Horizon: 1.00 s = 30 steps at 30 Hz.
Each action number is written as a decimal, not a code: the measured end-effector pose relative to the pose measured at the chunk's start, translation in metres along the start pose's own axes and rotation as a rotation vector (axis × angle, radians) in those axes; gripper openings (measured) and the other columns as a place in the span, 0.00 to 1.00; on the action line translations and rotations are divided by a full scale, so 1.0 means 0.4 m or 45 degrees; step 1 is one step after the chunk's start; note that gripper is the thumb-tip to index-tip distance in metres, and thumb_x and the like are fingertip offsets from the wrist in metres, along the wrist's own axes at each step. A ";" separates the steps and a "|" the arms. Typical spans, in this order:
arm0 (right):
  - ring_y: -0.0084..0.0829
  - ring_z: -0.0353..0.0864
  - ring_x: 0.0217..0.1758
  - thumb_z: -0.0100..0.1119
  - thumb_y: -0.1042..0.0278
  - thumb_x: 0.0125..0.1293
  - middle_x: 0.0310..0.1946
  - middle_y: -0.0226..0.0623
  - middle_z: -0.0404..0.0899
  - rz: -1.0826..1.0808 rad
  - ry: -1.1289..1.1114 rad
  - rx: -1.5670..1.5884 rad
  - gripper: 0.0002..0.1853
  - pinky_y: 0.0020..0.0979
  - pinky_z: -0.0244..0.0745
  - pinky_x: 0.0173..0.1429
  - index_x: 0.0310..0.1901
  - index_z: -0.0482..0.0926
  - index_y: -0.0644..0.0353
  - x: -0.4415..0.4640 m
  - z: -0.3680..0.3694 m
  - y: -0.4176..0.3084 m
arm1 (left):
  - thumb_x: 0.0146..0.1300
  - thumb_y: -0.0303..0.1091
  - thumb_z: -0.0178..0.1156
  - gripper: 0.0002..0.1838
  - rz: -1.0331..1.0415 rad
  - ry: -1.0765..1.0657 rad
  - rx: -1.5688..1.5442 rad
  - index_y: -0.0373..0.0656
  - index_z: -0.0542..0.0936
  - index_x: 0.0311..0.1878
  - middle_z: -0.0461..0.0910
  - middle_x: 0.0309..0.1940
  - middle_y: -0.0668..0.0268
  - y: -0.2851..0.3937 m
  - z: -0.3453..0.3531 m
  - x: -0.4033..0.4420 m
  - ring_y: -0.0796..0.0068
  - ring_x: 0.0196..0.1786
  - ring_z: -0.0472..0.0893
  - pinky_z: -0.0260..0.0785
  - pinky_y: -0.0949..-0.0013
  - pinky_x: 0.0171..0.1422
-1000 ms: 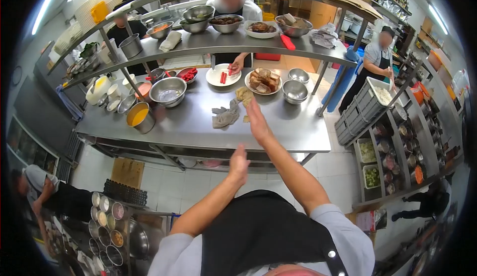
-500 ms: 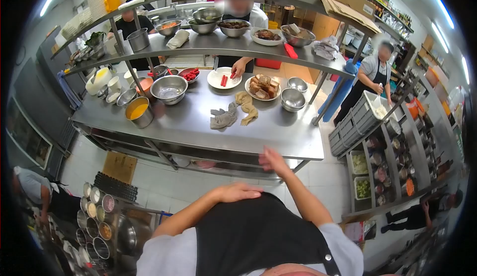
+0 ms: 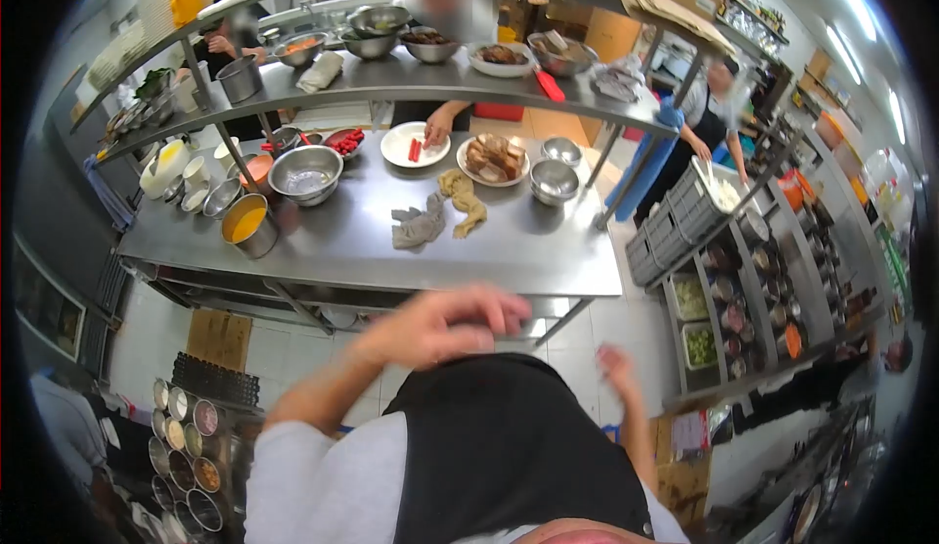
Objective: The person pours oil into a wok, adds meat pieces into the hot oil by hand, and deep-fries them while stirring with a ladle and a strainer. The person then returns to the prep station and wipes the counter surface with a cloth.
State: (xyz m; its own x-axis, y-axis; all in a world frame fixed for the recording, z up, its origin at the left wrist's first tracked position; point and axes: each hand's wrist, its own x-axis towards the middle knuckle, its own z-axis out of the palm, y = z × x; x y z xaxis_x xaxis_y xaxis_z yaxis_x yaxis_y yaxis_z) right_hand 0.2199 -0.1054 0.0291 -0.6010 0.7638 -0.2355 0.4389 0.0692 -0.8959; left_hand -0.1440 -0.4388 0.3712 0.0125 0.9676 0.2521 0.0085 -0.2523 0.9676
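Observation:
In front of my black apron (image 3: 509,427), my left hand (image 3: 445,327) is raised, smeared by motion, its fingers stretched and loosely apart with nothing visible in them. My right hand (image 3: 618,370) hangs out to the right past the counter's corner. It is blurred too, its fingers look apart, and I see nothing in it. Neither hand touches the steel counter (image 3: 518,265). Nearest on the counter lie a grey cloth (image 3: 418,223) and a yellowish cloth (image 3: 464,204). Behind them stands a plate of brown meat chunks (image 3: 494,158).
Across the counter, a co-worker's hand (image 3: 439,133) is at a white plate (image 3: 399,149) with red sticks. A pot of orange liquid (image 3: 248,223) and a steel bowl (image 3: 306,174) stand left. Another person (image 3: 706,118) works at a grey crate (image 3: 675,216). Ingredient tins (image 3: 186,436) stand lower left.
My left hand has risen away from my apron front. My right hand has swung down and to the right. The whole view has shifted slightly as my head and body turned.

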 end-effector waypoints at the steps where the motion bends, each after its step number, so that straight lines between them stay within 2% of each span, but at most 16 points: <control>1: 0.25 0.83 0.52 0.67 0.56 0.70 0.54 0.32 0.86 -0.138 0.115 0.201 0.24 0.29 0.82 0.43 0.64 0.80 0.56 -0.009 -0.066 -0.179 | 0.71 0.27 0.62 0.03 0.064 0.127 0.094 0.40 0.79 0.43 0.81 0.62 0.53 0.058 -0.028 0.005 0.64 0.63 0.81 0.71 0.59 0.70; 2: 0.25 0.83 0.51 0.66 0.57 0.72 0.52 0.28 0.84 -0.196 0.178 0.317 0.24 0.30 0.82 0.45 0.65 0.78 0.55 -0.070 -0.116 -0.433 | 0.70 0.25 0.62 0.03 0.129 0.257 0.189 0.39 0.78 0.45 0.81 0.62 0.52 0.115 -0.053 0.002 0.64 0.61 0.82 0.72 0.59 0.69; 4: 0.31 0.83 0.58 0.59 0.61 0.77 0.63 0.38 0.79 -0.447 0.365 0.409 0.24 0.31 0.81 0.53 0.70 0.74 0.61 -0.154 -0.183 -0.729 | 0.70 0.25 0.59 0.05 0.449 0.487 0.195 0.37 0.78 0.47 0.80 0.62 0.47 0.250 -0.072 -0.005 0.62 0.59 0.83 0.73 0.58 0.68; 5: 0.34 0.82 0.61 0.57 0.62 0.78 0.65 0.41 0.77 -0.631 0.392 0.474 0.25 0.33 0.82 0.56 0.72 0.71 0.63 -0.177 -0.223 -0.817 | 0.71 0.28 0.56 0.08 0.651 0.590 0.280 0.36 0.77 0.49 0.79 0.63 0.41 0.313 -0.064 -0.018 0.59 0.57 0.84 0.74 0.58 0.67; 6: 0.37 0.82 0.63 0.55 0.64 0.78 0.68 0.44 0.75 -0.803 0.415 0.542 0.26 0.35 0.82 0.58 0.74 0.68 0.64 -0.206 -0.254 -0.888 | 0.73 0.33 0.55 0.11 0.859 0.541 0.419 0.36 0.77 0.49 0.76 0.63 0.36 0.370 -0.082 -0.031 0.55 0.58 0.84 0.77 0.56 0.66; 8: 0.43 0.79 0.68 0.53 0.66 0.78 0.73 0.51 0.70 -1.182 0.338 0.579 0.30 0.40 0.81 0.63 0.77 0.62 0.66 -0.272 -0.291 -1.016 | 0.78 0.43 0.50 0.17 1.120 0.494 0.723 0.37 0.75 0.53 0.73 0.66 0.34 0.476 -0.080 -0.077 0.49 0.61 0.83 0.75 0.54 0.67; 9: 0.46 0.77 0.70 0.53 0.63 0.78 0.74 0.53 0.68 -1.336 0.285 0.535 0.31 0.42 0.80 0.65 0.77 0.62 0.66 -0.308 -0.292 -1.078 | 0.78 0.47 0.49 0.21 1.154 0.553 0.850 0.35 0.75 0.55 0.74 0.65 0.33 0.516 -0.055 -0.109 0.47 0.61 0.82 0.75 0.54 0.66; 11: 0.52 0.73 0.74 0.49 0.54 0.80 0.75 0.57 0.66 -1.667 0.201 0.484 0.33 0.48 0.76 0.69 0.78 0.61 0.66 -0.352 -0.313 -1.184 | 0.78 0.54 0.49 0.26 1.271 0.538 1.065 0.40 0.76 0.60 0.69 0.70 0.42 0.617 -0.004 -0.147 0.51 0.68 0.75 0.75 0.57 0.66; 12: 0.54 0.70 0.76 0.46 0.48 0.80 0.76 0.58 0.65 -1.772 0.159 0.489 0.35 0.53 0.74 0.72 0.78 0.61 0.65 -0.380 -0.323 -1.210 | 0.77 0.58 0.50 0.27 1.283 0.466 1.131 0.45 0.76 0.63 0.63 0.75 0.50 0.677 0.032 -0.173 0.57 0.73 0.69 0.74 0.60 0.67; 13: 0.57 0.69 0.76 0.45 0.48 0.80 0.76 0.59 0.65 -1.971 0.191 0.307 0.35 0.57 0.73 0.73 0.78 0.61 0.66 -0.422 -0.327 -1.243 | 0.77 0.57 0.50 0.27 1.270 0.375 1.264 0.45 0.76 0.63 0.63 0.75 0.50 0.716 0.053 -0.178 0.57 0.73 0.69 0.74 0.60 0.67; 15: 0.58 0.60 0.80 0.48 0.41 0.78 0.79 0.58 0.57 -2.282 0.113 0.341 0.36 0.57 0.63 0.77 0.77 0.66 0.59 -0.522 -0.267 -1.335 | 0.77 0.57 0.50 0.27 1.270 0.152 1.505 0.45 0.76 0.63 0.64 0.74 0.50 0.737 0.074 -0.173 0.57 0.73 0.70 0.74 0.59 0.67; 18: 0.58 0.61 0.79 0.48 0.42 0.78 0.78 0.58 0.58 -2.761 0.106 -0.025 0.35 0.56 0.64 0.77 0.76 0.66 0.59 -0.613 -0.196 -1.397 | 0.77 0.56 0.50 0.26 1.299 -0.139 1.655 0.44 0.76 0.63 0.65 0.73 0.50 0.707 0.087 -0.131 0.57 0.72 0.70 0.74 0.59 0.67; 20: 0.57 0.62 0.78 0.48 0.42 0.78 0.78 0.58 0.59 -2.921 0.073 -0.259 0.35 0.56 0.64 0.76 0.76 0.66 0.60 -0.634 -0.164 -1.396 | 0.77 0.55 0.51 0.26 1.331 -0.266 1.680 0.43 0.76 0.63 0.65 0.73 0.49 0.673 0.093 -0.099 0.57 0.71 0.71 0.74 0.59 0.67; 23: 0.57 0.63 0.78 0.48 0.43 0.78 0.77 0.59 0.60 -3.011 0.034 -0.449 0.34 0.56 0.65 0.76 0.75 0.66 0.60 -0.644 -0.137 -1.393 | 0.77 0.54 0.51 0.26 1.379 -0.353 1.674 0.43 0.76 0.64 0.66 0.72 0.49 0.623 0.100 -0.064 0.57 0.70 0.71 0.74 0.59 0.67; 30: 0.56 0.65 0.76 0.47 0.45 0.78 0.75 0.59 0.62 -2.983 0.026 -0.526 0.33 0.55 0.67 0.75 0.74 0.67 0.61 -0.640 -0.136 -1.404 | 0.76 0.52 0.52 0.25 1.439 -0.377 1.597 0.41 0.76 0.64 0.68 0.70 0.48 0.578 0.110 -0.006 0.56 0.69 0.73 0.74 0.58 0.67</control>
State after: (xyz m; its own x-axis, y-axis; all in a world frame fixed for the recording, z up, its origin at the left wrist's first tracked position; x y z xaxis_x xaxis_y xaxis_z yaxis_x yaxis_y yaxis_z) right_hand 0.1636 -0.3050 0.6128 -0.0889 -0.7453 0.6608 -0.6346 0.5537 0.5391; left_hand -0.0981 -0.5000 0.5939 0.7324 0.3188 0.6017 0.5834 -0.7495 -0.3129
